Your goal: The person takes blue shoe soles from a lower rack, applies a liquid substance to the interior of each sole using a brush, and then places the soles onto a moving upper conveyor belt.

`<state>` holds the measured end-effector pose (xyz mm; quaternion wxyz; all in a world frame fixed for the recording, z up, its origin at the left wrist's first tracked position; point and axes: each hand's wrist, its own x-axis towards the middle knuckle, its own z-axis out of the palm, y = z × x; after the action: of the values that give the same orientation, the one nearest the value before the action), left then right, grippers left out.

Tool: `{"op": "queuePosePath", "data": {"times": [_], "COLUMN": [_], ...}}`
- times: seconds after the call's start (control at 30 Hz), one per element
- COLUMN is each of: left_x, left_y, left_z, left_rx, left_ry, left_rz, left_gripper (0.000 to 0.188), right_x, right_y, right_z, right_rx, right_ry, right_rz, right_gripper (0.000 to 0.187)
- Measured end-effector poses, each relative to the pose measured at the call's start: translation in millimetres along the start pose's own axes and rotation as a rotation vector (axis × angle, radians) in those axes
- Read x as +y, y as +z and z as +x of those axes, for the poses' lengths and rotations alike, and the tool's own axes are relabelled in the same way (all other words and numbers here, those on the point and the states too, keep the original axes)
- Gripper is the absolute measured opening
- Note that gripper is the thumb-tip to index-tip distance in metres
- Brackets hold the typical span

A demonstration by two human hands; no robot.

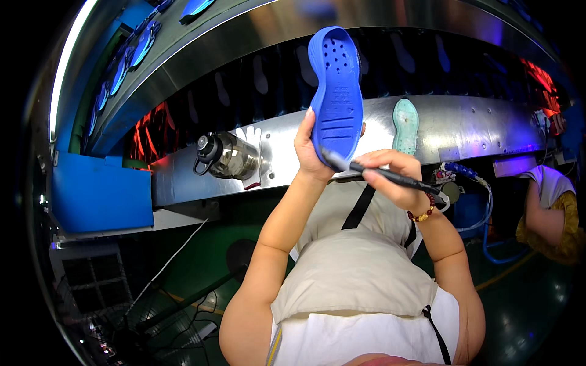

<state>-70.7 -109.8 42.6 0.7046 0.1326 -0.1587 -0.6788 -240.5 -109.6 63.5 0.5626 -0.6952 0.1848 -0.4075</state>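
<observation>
A blue shoe sole (pixel 339 97) stands nearly upright in the middle, its hollow inner side facing me, with small holes near the top and ridges lower down. My left hand (pixel 310 146) grips its lower left edge, the thumb along the side. Between the fingers of my right hand (pixel 394 177) is a black-handled brush (pixel 403 178). Its pale bristles touch the inside of the sole at the lower end and look slightly blurred. A mint-green sole (pixel 405 125) lies on the metal ledge to the right of my hands.
On the metal ledge (pixel 476 125), a dark transparent bottle (pixel 229 155) lies on its side against a white glove (pixel 249 137). Behind runs a dark conveyor with several soles. More blue soles (pixel 144 44) sit on the upper left belt. Another person's arm (pixel 543 210) shows at far right.
</observation>
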Motion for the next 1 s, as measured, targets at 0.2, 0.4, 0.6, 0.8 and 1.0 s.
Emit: {"op": "queuePosePath", "data": {"times": [0.2, 0.4, 0.6, 0.8, 1.0], "left_x": [5, 13, 25, 27, 24], "left_y": [8, 5, 3, 10, 15], "left_z": [-1, 1, 0, -2, -10], "left_rx": [-0.014, -0.036, -0.053, 0.021, 0.086], "left_ry": [-0.022, -0.023, -0.359, -0.676, -0.784], "left_rz": [0.023, 0.084, -0.016, 0.298, 0.403], "left_gripper": [0.049, 0.048, 0.049, 0.040, 0.041], "right_x": [0, -12, -24, -20, -22], "right_y": [-27, -24, -19, -39, -57], "right_z": [18, 21, 12, 22, 26], "right_rx": [-0.016, -0.112, -0.430, -0.585, -0.611], "right_ry": [-0.040, -0.090, -0.127, -0.002, -0.024], "right_rz": [-0.064, -0.147, -0.161, -0.237, -0.278], "right_gripper": [0.015, 0.013, 0.018, 0.017, 0.017]}}
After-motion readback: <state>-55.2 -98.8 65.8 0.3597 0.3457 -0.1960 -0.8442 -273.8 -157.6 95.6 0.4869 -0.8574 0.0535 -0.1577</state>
